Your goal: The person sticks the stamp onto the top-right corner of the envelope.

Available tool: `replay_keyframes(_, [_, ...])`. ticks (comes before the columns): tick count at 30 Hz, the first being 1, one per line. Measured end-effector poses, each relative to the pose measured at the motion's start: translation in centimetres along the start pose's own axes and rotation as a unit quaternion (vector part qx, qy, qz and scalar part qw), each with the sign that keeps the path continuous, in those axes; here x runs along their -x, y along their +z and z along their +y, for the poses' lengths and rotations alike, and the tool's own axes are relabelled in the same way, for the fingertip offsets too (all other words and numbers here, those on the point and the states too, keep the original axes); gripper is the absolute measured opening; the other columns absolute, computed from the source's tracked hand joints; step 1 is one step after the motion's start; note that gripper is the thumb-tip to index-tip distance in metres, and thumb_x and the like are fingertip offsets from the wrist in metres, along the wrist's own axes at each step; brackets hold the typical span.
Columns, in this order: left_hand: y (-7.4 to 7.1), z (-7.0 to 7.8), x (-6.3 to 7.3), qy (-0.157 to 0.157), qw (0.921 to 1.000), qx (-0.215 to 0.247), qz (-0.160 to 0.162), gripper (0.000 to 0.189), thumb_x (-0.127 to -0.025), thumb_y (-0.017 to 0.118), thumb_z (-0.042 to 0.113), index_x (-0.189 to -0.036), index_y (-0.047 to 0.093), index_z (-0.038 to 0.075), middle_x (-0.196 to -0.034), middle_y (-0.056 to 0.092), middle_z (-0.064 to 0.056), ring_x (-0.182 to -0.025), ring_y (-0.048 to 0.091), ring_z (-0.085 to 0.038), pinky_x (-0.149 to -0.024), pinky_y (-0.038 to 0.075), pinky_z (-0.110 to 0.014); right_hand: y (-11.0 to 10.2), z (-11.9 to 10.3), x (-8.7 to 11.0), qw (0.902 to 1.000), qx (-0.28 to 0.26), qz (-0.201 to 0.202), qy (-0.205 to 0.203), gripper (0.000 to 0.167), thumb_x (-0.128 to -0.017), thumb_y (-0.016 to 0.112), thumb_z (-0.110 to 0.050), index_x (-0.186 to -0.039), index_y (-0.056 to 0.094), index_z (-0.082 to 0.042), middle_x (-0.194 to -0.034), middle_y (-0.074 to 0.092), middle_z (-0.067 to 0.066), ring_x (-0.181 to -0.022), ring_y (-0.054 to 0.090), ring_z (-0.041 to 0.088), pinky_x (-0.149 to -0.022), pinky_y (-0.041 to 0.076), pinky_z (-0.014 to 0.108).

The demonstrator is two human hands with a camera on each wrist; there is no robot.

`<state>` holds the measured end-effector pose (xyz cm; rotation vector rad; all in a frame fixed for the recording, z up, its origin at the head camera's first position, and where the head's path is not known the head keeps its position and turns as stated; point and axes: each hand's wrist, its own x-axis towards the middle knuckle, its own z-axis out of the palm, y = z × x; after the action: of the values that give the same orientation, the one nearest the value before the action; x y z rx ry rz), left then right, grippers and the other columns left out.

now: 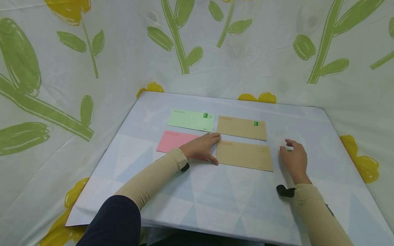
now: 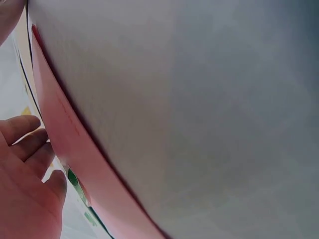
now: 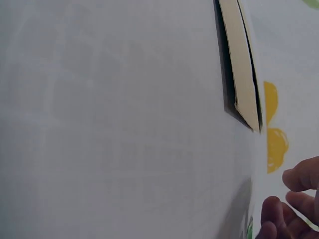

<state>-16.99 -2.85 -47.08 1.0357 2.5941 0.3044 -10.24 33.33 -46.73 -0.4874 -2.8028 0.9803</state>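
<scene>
My left hand point(image 1: 200, 145), fingers spread, lies over the right part of a pink envelope point(image 1: 173, 140). Its thumb and fingertips reach the left edge of the lower brown envelope point(image 1: 244, 156). In the left wrist view the pink envelope point(image 2: 75, 129) runs slantwise beside the fingers. Right of the brown envelopes, my right hand point(image 1: 296, 160) hovers close over the table with loosely bent fingers. A small green-and-white piece point(image 1: 289, 149), like a stamp, shows in the gap between thumb and forefinger. In the right wrist view the thumb and fingertips stand apart.
Behind lie a light green envelope point(image 1: 189, 119) and an upper brown envelope point(image 1: 237, 129), each bearing a green stamp. All rest on a table point(image 1: 215, 198) with a pale triangle-patterned cover. A flower-printed cloth point(image 1: 240, 61) hangs around the table.
</scene>
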Motion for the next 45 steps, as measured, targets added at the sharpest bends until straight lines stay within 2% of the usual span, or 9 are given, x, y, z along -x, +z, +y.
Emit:
replay_keyframes(10, [-0.2, 0.0, -0.3, -0.006, 0.9999, -0.011, -0.006, 0.118, -0.073, 0.081, 0.067, -0.16, 0.029, 0.006, -0.169, 0.021, -0.006, -0.155, 0.017, -0.019, -0.127, 0.009, -0.03, -0.4, 0.7, -0.2, 0.9998, 0.012, -0.007, 0.017, 0.051, -0.103, 0.054, -0.022, -0.147, 0.048, 0.003, -0.14, 0.05, 0.03, -0.128, 0.046, 0.049, -0.104, 0.04, 0.062])
replay_keyframes(20, [-0.2, -0.2, -0.4, -0.011, 0.9998, 0.01, -0.014, 0.117, -0.074, 0.082, 0.065, -0.16, 0.029, 0.007, -0.17, 0.018, -0.005, -0.156, 0.016, -0.021, -0.126, 0.015, -0.031, -0.9, 2.1, -0.3, 0.9994, 0.021, -0.006, 0.025, 0.051, -0.101, 0.054, -0.021, -0.144, 0.051, 0.006, -0.139, 0.049, 0.032, -0.13, 0.043, 0.052, -0.106, 0.037, 0.064])
replay_keyframes(26, [-0.1, -0.4, -0.5, -0.007, 0.9999, 0.009, -0.012, 0.116, -0.074, 0.082, 0.066, -0.16, 0.031, 0.008, -0.169, 0.019, -0.005, -0.155, 0.018, -0.02, -0.125, 0.02, -0.031, -1.0, 2.5, -0.1, 0.9988, 0.038, -0.003, 0.032, 0.049, -0.101, 0.055, -0.019, -0.141, 0.052, 0.009, -0.134, 0.052, 0.032, -0.125, 0.045, 0.052, -0.102, 0.039, 0.063])
replay_keyframes(35, [-0.1, -0.5, -0.5, -0.001, 0.9999, 0.013, -0.008, 0.116, -0.073, 0.082, 0.067, -0.159, 0.033, 0.007, -0.169, 0.02, -0.005, -0.155, 0.018, -0.021, -0.126, 0.018, -0.031, -1.2, 2.5, 0.0, 0.9978, 0.057, -0.011, 0.033, 0.046, -0.1, 0.055, -0.019, -0.136, 0.056, 0.01, -0.125, 0.055, 0.03, -0.114, 0.05, 0.047, -0.09, 0.043, 0.058])
replay_keyframes(45, [-0.1, -0.5, -0.4, 0.002, 0.9999, 0.014, -0.004, 0.115, -0.072, 0.083, 0.066, -0.158, 0.034, 0.006, -0.169, 0.02, -0.005, -0.155, 0.018, -0.02, -0.126, 0.016, -0.03, -0.9, 2.7, 0.0, 0.9983, 0.052, 0.0, 0.027, 0.044, -0.101, 0.057, -0.019, -0.136, 0.058, 0.009, -0.122, 0.058, 0.029, -0.11, 0.052, 0.044, -0.086, 0.043, 0.054])
